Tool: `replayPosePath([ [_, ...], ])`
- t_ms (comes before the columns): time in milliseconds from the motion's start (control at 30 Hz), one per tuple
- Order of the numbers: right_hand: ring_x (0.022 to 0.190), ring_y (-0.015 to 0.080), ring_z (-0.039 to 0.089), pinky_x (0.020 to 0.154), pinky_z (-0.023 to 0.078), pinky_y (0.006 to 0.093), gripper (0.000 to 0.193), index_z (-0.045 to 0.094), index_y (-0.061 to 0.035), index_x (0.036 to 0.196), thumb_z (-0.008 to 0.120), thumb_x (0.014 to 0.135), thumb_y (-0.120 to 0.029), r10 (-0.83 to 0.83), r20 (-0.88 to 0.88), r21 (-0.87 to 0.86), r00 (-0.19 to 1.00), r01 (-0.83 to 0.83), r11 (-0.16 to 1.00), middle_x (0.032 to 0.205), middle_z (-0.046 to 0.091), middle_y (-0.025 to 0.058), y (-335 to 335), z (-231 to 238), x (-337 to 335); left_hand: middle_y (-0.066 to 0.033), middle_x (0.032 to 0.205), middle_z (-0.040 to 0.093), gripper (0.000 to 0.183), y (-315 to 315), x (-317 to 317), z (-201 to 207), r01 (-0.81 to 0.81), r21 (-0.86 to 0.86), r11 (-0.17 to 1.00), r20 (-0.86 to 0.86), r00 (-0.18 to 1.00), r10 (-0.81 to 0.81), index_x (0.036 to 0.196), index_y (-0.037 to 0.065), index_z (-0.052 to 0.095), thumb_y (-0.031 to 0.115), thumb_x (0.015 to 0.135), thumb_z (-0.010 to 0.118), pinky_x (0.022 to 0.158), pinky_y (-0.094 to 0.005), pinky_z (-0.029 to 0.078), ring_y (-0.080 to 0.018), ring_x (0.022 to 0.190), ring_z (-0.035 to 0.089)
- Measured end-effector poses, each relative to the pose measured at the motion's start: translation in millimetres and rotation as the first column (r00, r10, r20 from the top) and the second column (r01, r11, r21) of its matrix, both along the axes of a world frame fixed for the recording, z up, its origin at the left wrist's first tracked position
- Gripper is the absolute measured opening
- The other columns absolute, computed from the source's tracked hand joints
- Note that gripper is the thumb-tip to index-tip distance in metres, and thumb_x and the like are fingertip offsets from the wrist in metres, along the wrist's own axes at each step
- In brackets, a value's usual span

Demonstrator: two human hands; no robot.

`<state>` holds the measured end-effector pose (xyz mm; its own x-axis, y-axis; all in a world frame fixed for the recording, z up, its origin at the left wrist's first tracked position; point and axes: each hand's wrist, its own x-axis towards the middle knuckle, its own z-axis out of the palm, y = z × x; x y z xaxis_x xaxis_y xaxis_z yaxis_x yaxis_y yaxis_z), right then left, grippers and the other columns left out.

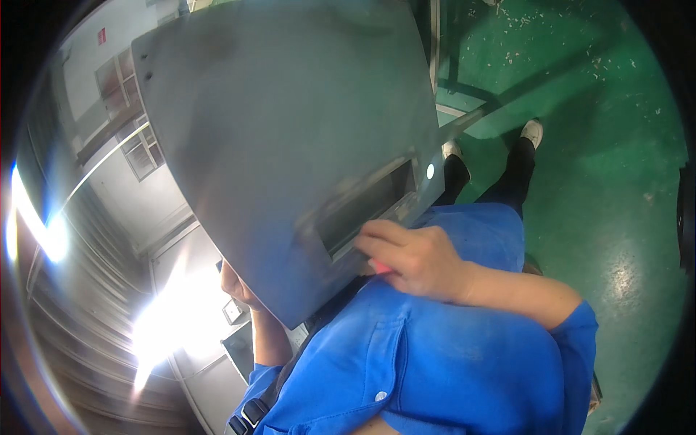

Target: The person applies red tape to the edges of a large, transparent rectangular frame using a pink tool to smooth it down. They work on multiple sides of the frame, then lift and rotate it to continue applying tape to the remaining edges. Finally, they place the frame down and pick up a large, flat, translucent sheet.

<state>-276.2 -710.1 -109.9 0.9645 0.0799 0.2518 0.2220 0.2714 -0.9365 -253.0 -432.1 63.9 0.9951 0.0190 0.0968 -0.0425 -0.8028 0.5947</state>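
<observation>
Large flat dark-grey panel (275, 130) against the wearer's blue cloth shirt (464, 348).
In the head view, the right hand (422, 259) is curled round a small pink-red piece (382, 267) by the panel's rectangular cutout (366, 210); a slip could nick fingers or scratch the grey face, I'd say. The left hand (239, 286), partly hidden, meets the left edge; I can't tell if it grips. A loose hold might let the panel shift.
</observation>
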Motion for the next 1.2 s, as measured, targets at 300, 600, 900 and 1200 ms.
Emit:
replayPosePath([
  [300,0.073,0.0184,0.054,0.064,0.044,0.0261,0.016,0.055,-0.0001,0.094,0.055,0.078,-0.004,0.218,-0.297,0.468,0.93,-0.057,0.882,0.089,0.053,0.0093,5.6,32.6,8.7,-0.0139,0.084,0.064,0.036,-71.7,25.0,-3.7,0.087,0.163,0.983,0.011,0.996,-0.09,0.104,-0.01,0.056,0.019,0.087,0.043,0.065,-0.0243,0.046,-0.0169,0.072,0.061],
  [600,0.059,0.013,0.055,0.052,0.045,0.0238,0.025,0.041,0.0013,0.103,0.035,0.092,-0.02,0.706,-0.486,0.534,0.516,-0.464,0.707,0.082,0.054,0.0093,-35.9,38.7,15.4,-0.0155,0.098,0.061,0.048,-70.8,27.8,14.7,0.209,0.239,0.948,-0.182,0.969,-0.168,0.117,-0.007,0.047,0.03,0.087,0.044,0.082,-0.0305,0.042,-0.0225,0.092,0.058],
  [900,0.041,0.0161,0.049,0.04,0.04,0.0296,0.025,0.04,0.0033,0.086,0.03,0.091,-0.019,0.819,-0.41,0.583,0.401,-0.575,0.574,0.061,0.055,0.0125,-36.7,66.8,36.6,-0.0181,0.096,0.058,0.077,-102.2,23.0,12.8,0.426,0.128,0.895,-0.358,0.862,-0.359,0.119,-0.012,0.036,0.057,0.086,0.027,0.071,-0.0329,0.046,-0.0253,0.085,0.059],
  [1200,0.041,0.0177,0.049,0.042,0.041,0.0315,0.027,0.04,0.0063,0.085,0.03,0.09,-0.018,0.862,-0.432,0.548,0.266,-0.682,0.485,0.055,0.053,0.0115,-31.2,68.9,42.0,-0.0197,0.089,0.058,0.069,-100.4,25.3,14.8,0.477,0.206,0.854,-0.364,0.848,-0.386,0.11,-0.013,0.043,0.05,0.088,0.025,0.067,-0.0364,0.046,-0.0311,0.076,0.059],
])
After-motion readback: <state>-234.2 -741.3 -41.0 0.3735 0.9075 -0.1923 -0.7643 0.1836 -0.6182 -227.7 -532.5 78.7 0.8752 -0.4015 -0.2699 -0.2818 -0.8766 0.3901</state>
